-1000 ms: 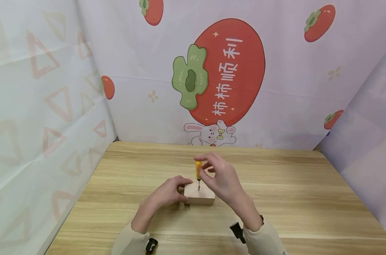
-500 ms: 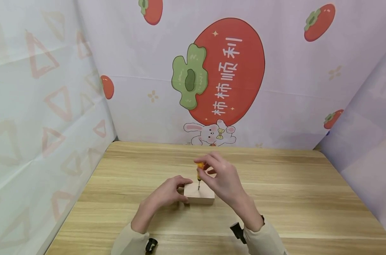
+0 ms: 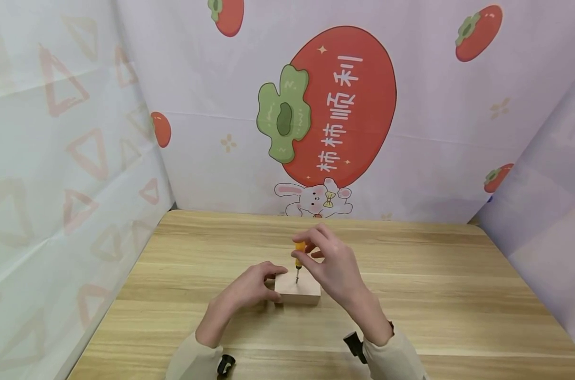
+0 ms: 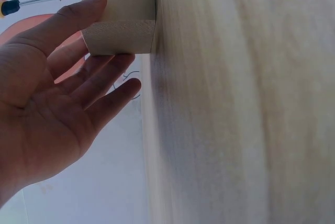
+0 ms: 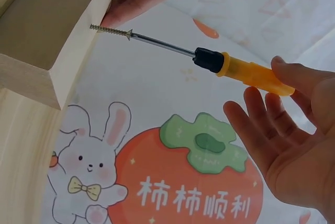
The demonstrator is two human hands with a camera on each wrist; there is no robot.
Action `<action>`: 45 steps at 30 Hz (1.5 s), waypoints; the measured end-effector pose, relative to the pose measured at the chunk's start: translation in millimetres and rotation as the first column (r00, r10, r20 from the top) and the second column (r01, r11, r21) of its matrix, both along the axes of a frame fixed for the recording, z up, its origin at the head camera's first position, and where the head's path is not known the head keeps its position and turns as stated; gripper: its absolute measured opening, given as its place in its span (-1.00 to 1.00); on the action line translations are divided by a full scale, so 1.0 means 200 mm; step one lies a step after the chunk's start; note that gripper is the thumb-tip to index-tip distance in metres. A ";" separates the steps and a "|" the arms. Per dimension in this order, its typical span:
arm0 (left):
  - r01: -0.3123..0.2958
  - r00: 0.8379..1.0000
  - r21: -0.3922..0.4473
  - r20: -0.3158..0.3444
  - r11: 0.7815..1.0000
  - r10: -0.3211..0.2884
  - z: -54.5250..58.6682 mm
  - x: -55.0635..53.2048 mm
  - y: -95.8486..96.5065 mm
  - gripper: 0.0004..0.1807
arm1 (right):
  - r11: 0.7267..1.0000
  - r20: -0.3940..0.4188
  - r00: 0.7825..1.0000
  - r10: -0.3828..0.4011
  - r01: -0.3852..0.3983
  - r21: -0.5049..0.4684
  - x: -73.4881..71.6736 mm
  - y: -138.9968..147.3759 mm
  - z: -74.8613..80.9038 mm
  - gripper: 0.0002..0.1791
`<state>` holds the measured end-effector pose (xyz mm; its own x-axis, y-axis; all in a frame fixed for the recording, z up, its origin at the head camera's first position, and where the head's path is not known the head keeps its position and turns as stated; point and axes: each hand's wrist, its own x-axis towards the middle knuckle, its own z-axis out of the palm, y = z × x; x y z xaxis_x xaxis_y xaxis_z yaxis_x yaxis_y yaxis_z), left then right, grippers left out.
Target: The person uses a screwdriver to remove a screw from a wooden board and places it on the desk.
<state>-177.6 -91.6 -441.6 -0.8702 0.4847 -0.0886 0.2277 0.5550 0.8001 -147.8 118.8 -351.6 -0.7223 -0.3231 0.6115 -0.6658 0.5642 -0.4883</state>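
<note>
A pale wooden block (image 3: 306, 289) lies on the table, and my left hand (image 3: 250, 285) holds its left end, thumb on the near side and fingers on the far side. A long threaded screw (image 5: 111, 31) stands with its tip in the block's top face; much of its thread shows in the right wrist view. Against the screw's head sits the tip of a screwdriver (image 5: 246, 72) with a yellow handle and black collar. My right hand (image 3: 332, 266) pinches the top part of that handle between thumb and fingers. The screwdriver leans slightly right in the head view.
The wood-grain table (image 3: 434, 295) extends to both sides of the block. A printed cloth (image 3: 211, 174) hangs behind it, and other cloths stand at left and right. A black wrist device (image 3: 355, 345) is by the right sleeve, another (image 3: 226, 365) by the left.
My right fingers have shifted round the screwdriver's handle, and the handle's top has tilted slightly to the right. My left hand and the block stay in place.
</note>
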 end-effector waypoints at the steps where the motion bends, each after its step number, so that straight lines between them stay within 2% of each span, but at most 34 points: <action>1: -0.001 1.000 -0.001 0.001 1.000 0.001 0.00 0.00 0.00 -0.38 | 1.000 0.004 1.000 0.003 -0.003 -0.007 0.00 0.00 0.00 -0.70; 10: -0.003 1.000 0.006 0.007 1.000 0.003 0.00 -0.01 0.00 -0.37 | 0.998 0.017 0.998 0.055 -0.054 -0.036 0.00 0.00 0.00 -0.61; 17: 0.002 1.000 0.010 0.004 1.000 -0.002 0.00 -0.01 0.01 -0.36 | 0.999 0.004 0.999 -0.039 0.039 0.000 0.00 0.00 0.00 -0.63; 19: 0.001 1.000 0.009 0.001 1.000 -0.001 0.00 -0.01 0.00 -0.36 | 0.999 0.011 0.999 -0.045 0.045 -0.009 0.00 0.00 0.00 -0.65; 22: -0.001 1.000 0.005 -0.002 1.000 0.001 0.00 -0.01 0.00 -0.35 | 0.999 0.013 1.000 -0.027 0.028 -0.026 0.00 0.00 0.01 -0.68; 29: 0.004 1.000 0.009 -0.007 1.000 -0.004 0.00 0.00 0.01 -0.36 | 0.999 0.036 0.999 0.026 -0.025 -0.042 0.01 -0.01 -0.01 -0.60; 33: 0.004 1.000 0.006 0.001 1.000 -0.004 -0.01 0.00 0.01 -0.36 | 0.999 0.016 1.000 0.026 -0.026 -0.028 0.02 0.00 -0.01 -0.66; 40: 0.009 1.000 0.007 -0.003 1.000 -0.009 -0.01 -0.01 0.01 -0.37 | 0.999 -0.023 0.999 -0.035 0.034 -0.005 0.01 0.00 -0.01 -0.64; 45: 0.006 1.000 0.016 -0.001 1.000 -0.006 -0.02 -0.01 0.01 -0.38 | 0.999 -0.044 0.999 0.015 -0.016 -0.032 0.02 0.00 -0.02 -0.62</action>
